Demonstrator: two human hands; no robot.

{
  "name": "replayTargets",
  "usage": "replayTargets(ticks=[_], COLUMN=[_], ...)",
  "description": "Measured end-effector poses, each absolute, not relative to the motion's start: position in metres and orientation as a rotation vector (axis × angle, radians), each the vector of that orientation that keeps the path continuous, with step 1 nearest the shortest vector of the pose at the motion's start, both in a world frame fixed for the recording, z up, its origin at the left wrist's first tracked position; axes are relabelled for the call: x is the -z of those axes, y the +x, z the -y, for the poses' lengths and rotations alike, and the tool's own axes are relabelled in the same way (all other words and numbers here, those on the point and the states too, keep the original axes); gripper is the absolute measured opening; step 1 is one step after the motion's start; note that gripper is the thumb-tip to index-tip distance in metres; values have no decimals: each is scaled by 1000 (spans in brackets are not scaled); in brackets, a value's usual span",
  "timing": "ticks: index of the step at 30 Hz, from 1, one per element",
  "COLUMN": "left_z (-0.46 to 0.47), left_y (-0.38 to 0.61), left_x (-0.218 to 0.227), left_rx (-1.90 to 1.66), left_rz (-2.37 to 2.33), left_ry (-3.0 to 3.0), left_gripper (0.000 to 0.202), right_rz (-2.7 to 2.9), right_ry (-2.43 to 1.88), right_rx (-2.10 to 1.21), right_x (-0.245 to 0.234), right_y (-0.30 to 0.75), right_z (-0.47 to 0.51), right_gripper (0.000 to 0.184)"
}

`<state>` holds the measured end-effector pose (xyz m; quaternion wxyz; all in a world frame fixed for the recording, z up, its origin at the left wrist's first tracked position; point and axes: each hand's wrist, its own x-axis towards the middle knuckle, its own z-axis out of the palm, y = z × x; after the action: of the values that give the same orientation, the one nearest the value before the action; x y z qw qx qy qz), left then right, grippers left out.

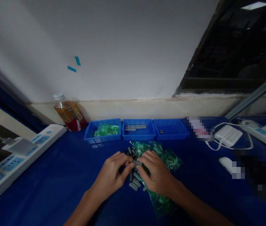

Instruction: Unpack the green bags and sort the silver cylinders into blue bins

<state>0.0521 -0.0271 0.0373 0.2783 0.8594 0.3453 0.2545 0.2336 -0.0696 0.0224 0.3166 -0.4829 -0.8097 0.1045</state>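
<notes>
Between my two hands, above the pile, is a short grey cylinder (pixel 137 162) that looks like metal. My left hand (pixel 112 171) pinches its left end with thumb and fingertips. The thumb and fingers of my right hand (pixel 157 172) close on its right end. Beneath and around my hands lie several loose grey cylinders (pixel 136 182) like it. Green clear plastic packets (pixel 170 159) with small parts inside lie behind and to the right, and another green packet (pixel 160 204) reaches out below my right wrist.
Three blue trays stand in a row by the wall: the left tray (pixel 90 131) holds green packets, the middle tray (pixel 138 135) grey rods, the right tray (pixel 172 133) a few small screws. A drink bottle (pixel 70 113) and power strips (pixel 32 152) flank them. A white charger (pixel 229 135) trails cable.
</notes>
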Motion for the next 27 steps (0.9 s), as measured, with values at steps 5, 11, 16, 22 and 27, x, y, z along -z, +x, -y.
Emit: replayTargets(ticks=[5,11,16,22,27], left_z=[27,27,27,26,26], left_y=[52,50,48,50,50], left_x=[-40,-39,-38,-39,-36], left_rx=[-673,-702,-689,-683,-708], left_rz=[-886,-936,-890,-838,-813], left_ry=[2354,2343,2369,2417,2411], left_gripper=[27,16,16,17,18], right_rz=[2124,2099,2111,2154,2159], right_ry=[-1287,-1311,-1317,-1301,-1275], right_rx=[-269,-295,-273,-298,-334], right_x=[-21,-27,-30,-32,-34], right_y=[234,233,234,236,237], right_z=[68,70,71,71,71], right_gripper=[8,11,20,26,28])
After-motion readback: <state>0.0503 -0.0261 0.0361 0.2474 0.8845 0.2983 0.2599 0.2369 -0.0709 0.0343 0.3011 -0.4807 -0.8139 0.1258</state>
